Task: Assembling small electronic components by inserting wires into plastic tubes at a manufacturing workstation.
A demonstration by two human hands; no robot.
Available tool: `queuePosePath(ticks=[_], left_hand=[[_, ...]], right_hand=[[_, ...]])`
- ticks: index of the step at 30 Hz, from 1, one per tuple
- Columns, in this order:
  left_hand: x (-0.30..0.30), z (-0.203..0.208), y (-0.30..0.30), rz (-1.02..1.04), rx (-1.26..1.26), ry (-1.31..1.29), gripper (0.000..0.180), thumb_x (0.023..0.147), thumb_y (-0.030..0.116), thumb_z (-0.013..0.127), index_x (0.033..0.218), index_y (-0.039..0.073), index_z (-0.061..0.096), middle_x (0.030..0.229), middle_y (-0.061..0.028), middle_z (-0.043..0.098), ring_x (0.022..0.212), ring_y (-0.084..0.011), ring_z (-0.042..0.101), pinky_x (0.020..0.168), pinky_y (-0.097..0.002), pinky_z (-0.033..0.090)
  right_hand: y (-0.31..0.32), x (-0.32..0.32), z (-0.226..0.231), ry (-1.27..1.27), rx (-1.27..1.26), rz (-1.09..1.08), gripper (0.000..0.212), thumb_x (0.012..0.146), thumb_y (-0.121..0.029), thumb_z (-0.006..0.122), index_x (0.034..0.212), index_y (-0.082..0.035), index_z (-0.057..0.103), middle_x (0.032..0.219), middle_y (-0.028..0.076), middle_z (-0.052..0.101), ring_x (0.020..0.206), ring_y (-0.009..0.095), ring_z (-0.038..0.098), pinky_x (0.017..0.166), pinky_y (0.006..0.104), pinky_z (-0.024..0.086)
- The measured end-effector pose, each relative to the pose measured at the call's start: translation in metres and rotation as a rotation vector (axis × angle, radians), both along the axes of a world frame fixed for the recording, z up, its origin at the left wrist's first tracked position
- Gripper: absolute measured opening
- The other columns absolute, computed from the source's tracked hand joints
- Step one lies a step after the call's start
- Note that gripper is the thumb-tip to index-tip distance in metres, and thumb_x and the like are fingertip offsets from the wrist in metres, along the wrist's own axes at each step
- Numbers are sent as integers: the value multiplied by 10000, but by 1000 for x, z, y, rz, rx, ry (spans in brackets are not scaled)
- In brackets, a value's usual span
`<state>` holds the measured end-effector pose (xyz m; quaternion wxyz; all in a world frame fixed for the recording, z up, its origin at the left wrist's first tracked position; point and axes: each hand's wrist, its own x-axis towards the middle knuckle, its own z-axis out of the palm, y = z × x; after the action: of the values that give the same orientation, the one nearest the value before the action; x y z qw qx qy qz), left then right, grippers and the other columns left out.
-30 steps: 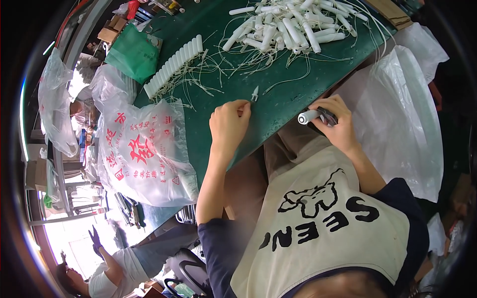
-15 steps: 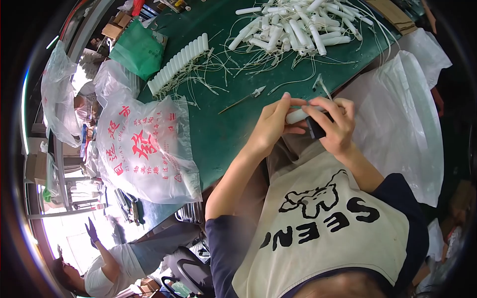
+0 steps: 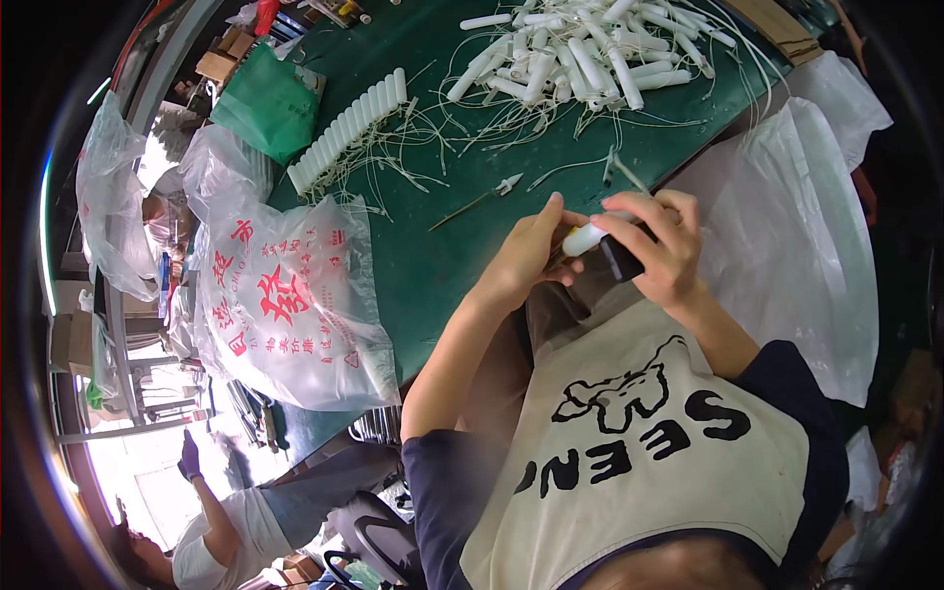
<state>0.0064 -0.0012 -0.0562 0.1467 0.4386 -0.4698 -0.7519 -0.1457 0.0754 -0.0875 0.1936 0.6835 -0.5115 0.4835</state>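
Gripping wht tube (image 3: 586, 239), R fingers (image 3: 644, 208) curled

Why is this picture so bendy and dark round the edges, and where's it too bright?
Head view: its fisheye lens bends straight edges near the rim, where the corners go black; head view: lower-left glare whitens the background near the co-worker's gloved hand.

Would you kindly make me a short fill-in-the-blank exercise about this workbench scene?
1. The boxy object in the right hand is coloured ____.
2. The neat row of white tubes lies further to the picture's ____, the loose heap of tubes further to its right.
3. The print on the plastic bag beside that row is coloured ____.
4. The table under the tubes is coloured ____.

Missing words: black; left; red; green.
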Motion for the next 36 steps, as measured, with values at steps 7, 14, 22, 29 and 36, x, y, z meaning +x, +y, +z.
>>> queuePosePath(ticks=[7,14,22,29,36], left_hand=[[12,-4,-5,-61,-269,12,399,941,359,405,1030,6,569,650,41,437,545,-31,356,453,-195,283],[15,-12,-1,62,-625,108,277,785,105,693,1022,10,586,655,78,364,590,-13,307,500,-164,260],[79,62,-40,297,-762,-21,149,815,102,612,906,-16,603,726,27,557,654,-13,477,566,-163,382],[173,105,-177,474,-765,-565,316,764,300,658,744,-14,640,574,53,442,494,-34,331,458,-207,253],[252,35,-284,459,-894,-1180,374,618,392,658,580,22,621,612,-73,570,560,-201,544,564,-331,424]], right_hand=[[-9,-6,4,-186,94,-101,353,597,8,698,930,-96,645,974,9,620,755,227,484,642,295,425],[-12,19,8,-605,456,211,348,644,-44,770,938,-20,584,842,89,630,715,155,599,618,268,478],[-14,-5,21,-688,72,393,288,794,-11,609,1044,-1,466,906,120,600,672,102,484,595,217,429],[-28,-34,-4,-661,167,149,230,813,61,540,1033,3,505,880,82,588,686,89,498,599,205,425],[-36,-39,-3,-669,184,140,232,811,55,548,1034,1,516,863,66,582,756,106,543,632,196,424]])
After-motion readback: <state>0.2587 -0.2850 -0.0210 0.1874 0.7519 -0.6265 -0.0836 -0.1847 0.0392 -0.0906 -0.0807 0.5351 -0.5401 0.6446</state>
